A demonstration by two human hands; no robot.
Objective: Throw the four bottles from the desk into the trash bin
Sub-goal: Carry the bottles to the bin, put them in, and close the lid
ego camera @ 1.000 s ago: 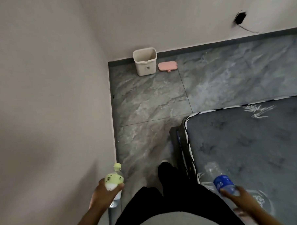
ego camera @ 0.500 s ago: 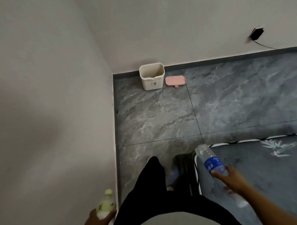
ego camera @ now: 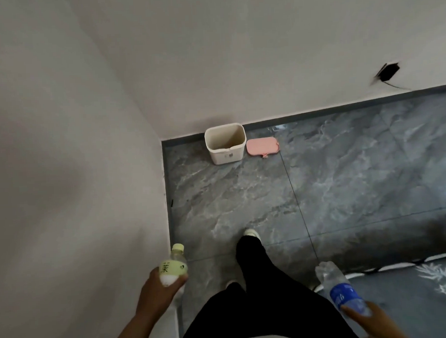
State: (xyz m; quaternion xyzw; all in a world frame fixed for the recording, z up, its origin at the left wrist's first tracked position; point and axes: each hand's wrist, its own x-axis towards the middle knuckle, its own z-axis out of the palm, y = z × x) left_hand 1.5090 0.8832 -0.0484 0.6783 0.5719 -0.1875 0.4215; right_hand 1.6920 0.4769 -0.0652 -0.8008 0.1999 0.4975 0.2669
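Note:
A small cream trash bin (ego camera: 226, 144) stands open on the grey floor against the far wall, near the corner. My left hand (ego camera: 159, 289) grips a clear bottle with a pale green cap and label (ego camera: 173, 266), held upright low on the left beside the wall. My right hand (ego camera: 371, 320) holds a clear bottle with a blue label (ego camera: 341, 289) at the lower right, its neck tilted up and to the left. Both bottles are well short of the bin. The desk is out of view.
A pink lid (ego camera: 262, 146) lies flat on the floor just right of the bin. A white wall (ego camera: 63, 175) runs close along my left. A dark patterned mattress (ego camera: 413, 288) fills the lower right. My legs in black trousers (ego camera: 255, 282) step over the tiles.
I have walked closer to the bin, which now looks larger. My left hand with the green bottle has risen into view; my right hand with the blue bottle has dropped lower and to the right.

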